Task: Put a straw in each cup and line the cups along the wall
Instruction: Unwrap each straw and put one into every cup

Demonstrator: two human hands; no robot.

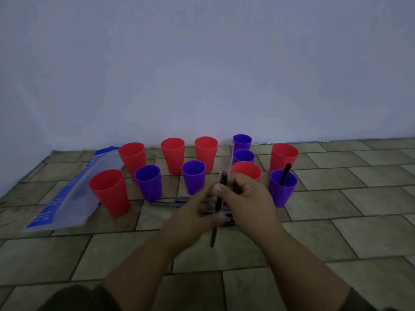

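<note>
The right hand [249, 198] and the left hand [195, 212] are together in the middle of the view, both on one thin black plastic straw [213, 234]. Right hand: fingers curled, thumb & forefinger pinch the upper part of the straw, just under its top end. Left hand is blurred; its fingers are curled round the middle of the straw, close against the right hand. The finer grip I cannot tell. The straw stands nearly upright, a bit tilted, and its lower end sticks out below both hands. A clear thin wrapper strip [230, 158] rises from the top of the straw, above the hands.

The cups stand on the brown tiled floor [336, 221], btw the hands and the pale wall [202, 63], in a loose group, not in one line. There are 6 red plastic cups, e.g. the near-left one [109, 191], and 5 purple plastic cups, e.g. the one left of the hands [193, 176]. One red cup [246, 170] is just behind the right hand, partly hidden by it. To the right of that hand, near but apart, the purple cup w/ a straw [282, 191] holds a second black straw [285, 173] that leans in it. The other cups show no straw inside.

Under the hands, on the floor, lies a pile of wrapped straws [177, 202]. At the left a blue and clear plastic bag [67, 198] lies flat, partly behind the red cups
</note>
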